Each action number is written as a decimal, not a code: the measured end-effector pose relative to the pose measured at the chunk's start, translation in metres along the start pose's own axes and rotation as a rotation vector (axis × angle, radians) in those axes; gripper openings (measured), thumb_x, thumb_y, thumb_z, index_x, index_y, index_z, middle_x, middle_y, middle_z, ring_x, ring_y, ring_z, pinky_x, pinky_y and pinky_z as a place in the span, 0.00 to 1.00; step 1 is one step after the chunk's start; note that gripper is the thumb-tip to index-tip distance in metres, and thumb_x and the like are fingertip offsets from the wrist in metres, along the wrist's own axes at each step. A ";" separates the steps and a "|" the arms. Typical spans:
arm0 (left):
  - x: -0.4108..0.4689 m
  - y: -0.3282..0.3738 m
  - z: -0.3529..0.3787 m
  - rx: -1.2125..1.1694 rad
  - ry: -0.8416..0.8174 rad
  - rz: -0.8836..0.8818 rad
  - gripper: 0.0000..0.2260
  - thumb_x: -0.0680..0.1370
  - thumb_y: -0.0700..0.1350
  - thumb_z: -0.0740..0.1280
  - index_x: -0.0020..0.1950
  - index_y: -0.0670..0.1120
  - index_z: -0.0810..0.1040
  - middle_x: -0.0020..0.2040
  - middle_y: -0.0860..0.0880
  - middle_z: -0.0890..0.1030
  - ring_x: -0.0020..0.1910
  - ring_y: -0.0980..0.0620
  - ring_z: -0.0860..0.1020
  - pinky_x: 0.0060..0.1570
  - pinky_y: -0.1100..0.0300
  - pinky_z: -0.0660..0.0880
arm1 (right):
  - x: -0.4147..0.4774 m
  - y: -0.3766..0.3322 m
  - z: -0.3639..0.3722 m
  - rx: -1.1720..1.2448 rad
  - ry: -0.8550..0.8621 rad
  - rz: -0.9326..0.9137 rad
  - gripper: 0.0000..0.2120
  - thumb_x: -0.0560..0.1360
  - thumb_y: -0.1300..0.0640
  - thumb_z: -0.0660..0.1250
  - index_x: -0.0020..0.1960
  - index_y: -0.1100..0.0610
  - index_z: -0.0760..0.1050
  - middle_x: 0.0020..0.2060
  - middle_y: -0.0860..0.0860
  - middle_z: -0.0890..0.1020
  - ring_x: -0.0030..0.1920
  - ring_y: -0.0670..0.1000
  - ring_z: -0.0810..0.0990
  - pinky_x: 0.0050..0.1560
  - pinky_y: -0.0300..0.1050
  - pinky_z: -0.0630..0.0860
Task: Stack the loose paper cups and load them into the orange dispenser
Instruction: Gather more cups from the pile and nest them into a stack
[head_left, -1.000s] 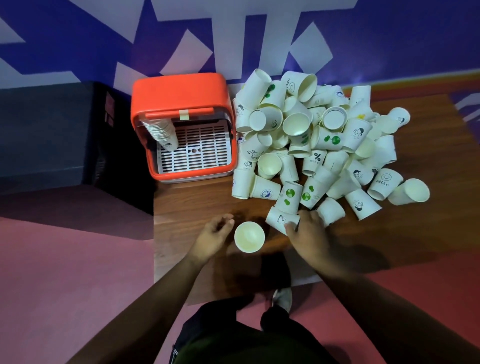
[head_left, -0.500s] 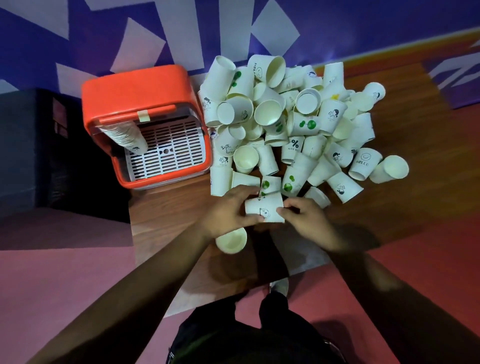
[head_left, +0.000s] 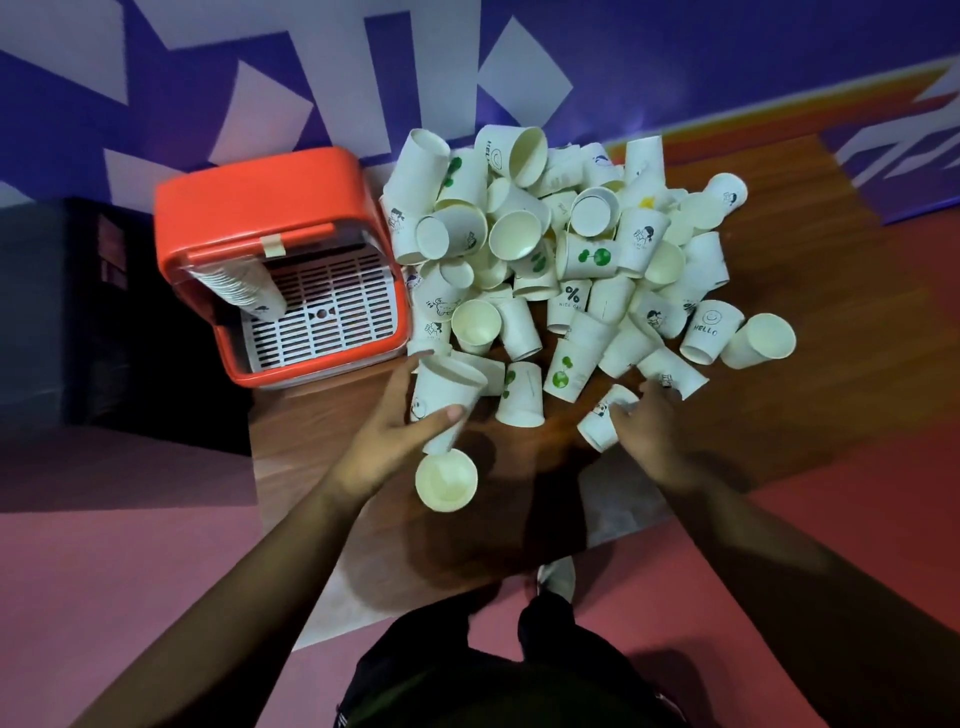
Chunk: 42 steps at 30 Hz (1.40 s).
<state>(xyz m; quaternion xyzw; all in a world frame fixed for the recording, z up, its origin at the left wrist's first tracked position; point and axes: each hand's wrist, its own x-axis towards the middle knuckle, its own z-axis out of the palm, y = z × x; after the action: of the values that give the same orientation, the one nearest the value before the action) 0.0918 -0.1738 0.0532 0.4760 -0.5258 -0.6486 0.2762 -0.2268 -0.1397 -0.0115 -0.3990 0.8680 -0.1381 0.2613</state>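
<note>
**cupnoob:** Any tips for handling these? Nearest to the person there's one paper cup (head_left: 445, 480) standing mouth-up on the table (head_left: 779, 415), just this side of the left hand (head_left: 395, 436).

**stackfan:** Yep, and that left hand is wrapped round a second cup (head_left: 444, 395), thumb across the side wall, base aimed down at the standing one. My guess is it's about to get nested. Over to the right, the right hand (head_left: 647, 436) has its fingers curled round a printed cup (head_left: 602, 421) lying on its side at the near fringe of the heap.

**cupnoob:** How fragile are they?

**stackfan:** I'd bet featherlight and thin-walled, so a hard squeeze would dent them. Take them round the middle of the side wall with a soft grip, not by the rim. Smooth paper is a bit slidey too, and a crooked nest could jam.

**cupnoob:** And further back?

**stackfan:** A big loose pile (head_left: 571, 249) beyond both hands, with cups pointing every which way. Far left is the orange dispenser (head_left: 249, 208), right against the pile, with a stack of cups (head_left: 244, 288) leaning inside. Loads left to do, I reckon.
</note>
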 end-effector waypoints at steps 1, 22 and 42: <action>-0.006 -0.003 -0.003 -0.014 -0.003 -0.001 0.35 0.73 0.52 0.74 0.77 0.58 0.61 0.71 0.56 0.72 0.69 0.58 0.73 0.63 0.59 0.74 | 0.003 0.005 0.005 -0.038 -0.019 0.007 0.19 0.74 0.59 0.68 0.60 0.68 0.71 0.62 0.68 0.71 0.65 0.65 0.70 0.63 0.53 0.69; -0.051 -0.081 0.009 0.368 -0.034 -0.020 0.37 0.73 0.53 0.75 0.73 0.74 0.57 0.74 0.58 0.67 0.75 0.54 0.65 0.75 0.46 0.64 | -0.079 -0.057 -0.025 0.329 -0.022 -0.556 0.06 0.67 0.57 0.79 0.37 0.51 0.82 0.55 0.52 0.74 0.50 0.47 0.78 0.50 0.39 0.74; -0.068 -0.098 0.018 0.010 -0.089 -0.169 0.23 0.80 0.44 0.67 0.74 0.53 0.68 0.67 0.49 0.78 0.65 0.52 0.76 0.60 0.58 0.75 | -0.141 -0.054 0.044 -0.115 -0.386 -0.821 0.44 0.67 0.51 0.76 0.77 0.46 0.58 0.71 0.46 0.68 0.71 0.47 0.66 0.70 0.40 0.64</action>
<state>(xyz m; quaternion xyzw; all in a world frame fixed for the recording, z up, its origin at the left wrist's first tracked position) 0.1162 -0.0785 -0.0173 0.4907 -0.4990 -0.6873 0.1944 -0.0920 -0.0676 0.0251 -0.7422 0.5798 -0.1050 0.3193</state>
